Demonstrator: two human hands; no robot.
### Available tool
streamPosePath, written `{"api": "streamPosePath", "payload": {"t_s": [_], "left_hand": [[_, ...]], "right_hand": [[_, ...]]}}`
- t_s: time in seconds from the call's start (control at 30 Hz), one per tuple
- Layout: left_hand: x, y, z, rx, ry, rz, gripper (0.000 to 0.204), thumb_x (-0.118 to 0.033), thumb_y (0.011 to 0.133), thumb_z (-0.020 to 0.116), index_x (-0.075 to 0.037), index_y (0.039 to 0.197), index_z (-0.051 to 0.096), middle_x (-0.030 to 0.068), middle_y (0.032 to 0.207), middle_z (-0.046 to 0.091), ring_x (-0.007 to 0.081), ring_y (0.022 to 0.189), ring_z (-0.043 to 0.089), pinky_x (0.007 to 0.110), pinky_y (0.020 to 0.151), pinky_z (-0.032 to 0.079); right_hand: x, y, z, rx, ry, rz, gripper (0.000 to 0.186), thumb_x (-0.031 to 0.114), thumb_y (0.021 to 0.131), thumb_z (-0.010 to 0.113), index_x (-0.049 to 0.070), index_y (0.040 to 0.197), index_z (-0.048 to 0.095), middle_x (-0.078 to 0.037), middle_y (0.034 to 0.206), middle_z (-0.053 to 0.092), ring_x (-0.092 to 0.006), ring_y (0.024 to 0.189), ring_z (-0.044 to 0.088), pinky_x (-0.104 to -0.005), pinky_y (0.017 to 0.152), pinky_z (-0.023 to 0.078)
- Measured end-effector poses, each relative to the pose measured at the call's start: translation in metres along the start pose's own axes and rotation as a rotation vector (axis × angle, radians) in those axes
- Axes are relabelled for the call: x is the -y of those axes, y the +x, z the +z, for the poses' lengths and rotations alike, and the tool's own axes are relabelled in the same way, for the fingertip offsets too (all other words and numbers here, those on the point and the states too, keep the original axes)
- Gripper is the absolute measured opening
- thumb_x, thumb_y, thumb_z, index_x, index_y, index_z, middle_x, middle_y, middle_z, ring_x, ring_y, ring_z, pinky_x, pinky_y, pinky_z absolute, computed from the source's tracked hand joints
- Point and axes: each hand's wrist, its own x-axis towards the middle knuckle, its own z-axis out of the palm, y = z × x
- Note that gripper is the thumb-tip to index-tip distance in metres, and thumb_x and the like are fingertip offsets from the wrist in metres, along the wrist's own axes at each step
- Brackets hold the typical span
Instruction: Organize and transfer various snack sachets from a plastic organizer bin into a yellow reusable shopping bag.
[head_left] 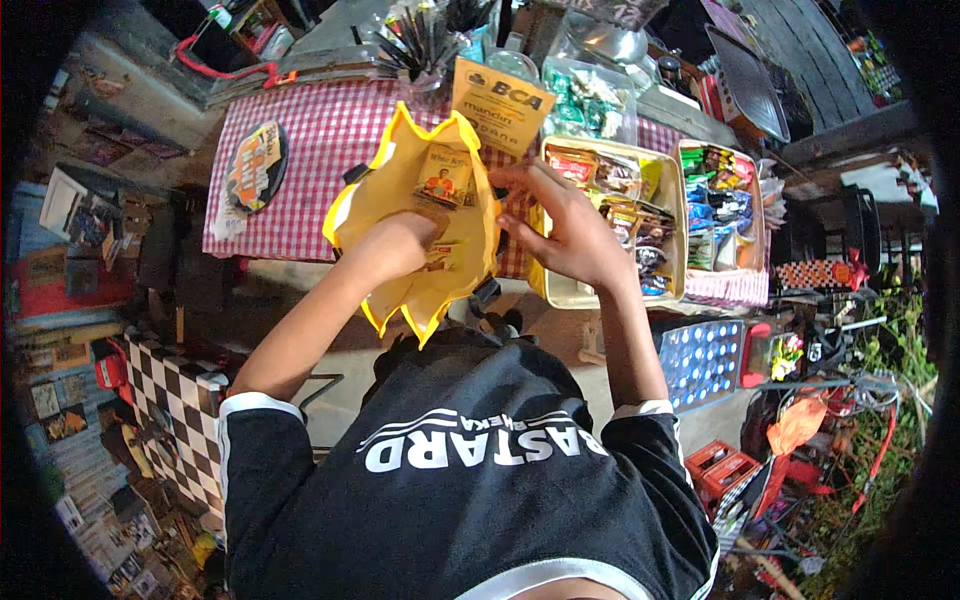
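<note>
A yellow bag with a wide, jagged mouth stands in front of me at the near edge of the cloth-covered table. Inside it, against the far wall, lies a yellow packet with a picture on it. My left hand reaches into the bag, its fingers bent down and hidden from sight. Another packet with yellow and red print shows beside that hand. At the bag's right rim is my right hand, its thumb and fingers closed about the edge.
Two trays of colourful sachets, a nearer cream tray and a farther one, stand right of the bag. Behind are a brown printed sign, a cup of black straws and a tub of green-white packets. A round sign lies left on the checked tablecloth.
</note>
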Motion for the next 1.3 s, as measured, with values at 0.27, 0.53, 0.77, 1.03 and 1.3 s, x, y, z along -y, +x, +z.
{"api": "streamPosePath", "payload": {"t_s": [0.27, 0.53, 0.77, 1.03, 1.3], "left_hand": [[-0.043, -0.002, -0.064, -0.114, 0.036, -0.003, 0.022, -0.012, 0.088, 0.066, 0.0, 0.106, 0.063, 0.0242, 0.103, 0.068, 0.0437, 0.097, 0.065, 0.048, 0.085, 0.052], [-0.1, -0.029, -0.099, -0.344, -0.21, 0.076, 0.022, -0.014, 0.096, 0.066, 0.003, 0.11, 0.062, 0.019, 0.107, 0.068, 0.0334, 0.098, 0.069, 0.041, 0.087, 0.053], [-0.132, -0.028, -0.09, -0.471, -0.262, 0.112, 0.023, -0.006, 0.091, 0.07, 0.003, 0.111, 0.063, 0.0156, 0.105, 0.068, 0.0264, 0.099, 0.069, 0.037, 0.088, 0.052], [-0.127, -0.04, -0.085, -0.699, -0.159, -0.126, 0.043, -0.006, 0.089, 0.071, -0.002, 0.129, 0.057, 0.0145, 0.125, 0.062, 0.0288, 0.121, 0.059, 0.039, 0.106, 0.042], [-0.022, -0.069, -0.054, -0.648, -0.201, -0.634, 0.044, -0.016, 0.09, 0.07, 0.005, 0.127, 0.058, 0.0262, 0.118, 0.066, 0.0415, 0.109, 0.064, 0.045, 0.094, 0.049]], "right_hand": [[-0.005, -0.01, 0.001, -0.075, -0.071, -0.005, 0.038, 0.012, 0.091, 0.071, 0.003, 0.126, 0.059, -0.019, 0.116, 0.063, -0.0394, 0.111, 0.061, -0.0442, 0.094, 0.05], [-0.028, -0.03, -0.002, -0.063, -0.172, -0.053, 0.042, 0.016, 0.09, 0.07, 0.001, 0.128, 0.056, -0.02, 0.111, 0.06, -0.0426, 0.101, 0.061, -0.0474, 0.085, 0.052], [-0.046, -0.05, -0.013, -0.051, -0.118, 0.012, 0.046, 0.02, 0.09, 0.071, 0.0, 0.129, 0.053, -0.022, 0.113, 0.06, -0.0437, 0.102, 0.062, -0.0488, 0.085, 0.052], [-0.072, -0.073, -0.024, -0.033, -0.114, 0.07, 0.055, 0.023, 0.09, 0.071, 0.002, 0.137, 0.05, -0.022, 0.121, 0.059, -0.0427, 0.108, 0.062, -0.0479, 0.091, 0.052], [-0.046, -0.005, -0.002, -0.027, -0.261, -0.311, 0.066, 0.012, 0.087, 0.071, 0.019, 0.148, 0.049, -0.016, 0.121, 0.055, -0.0379, 0.113, 0.06, -0.0454, 0.094, 0.051]]}}
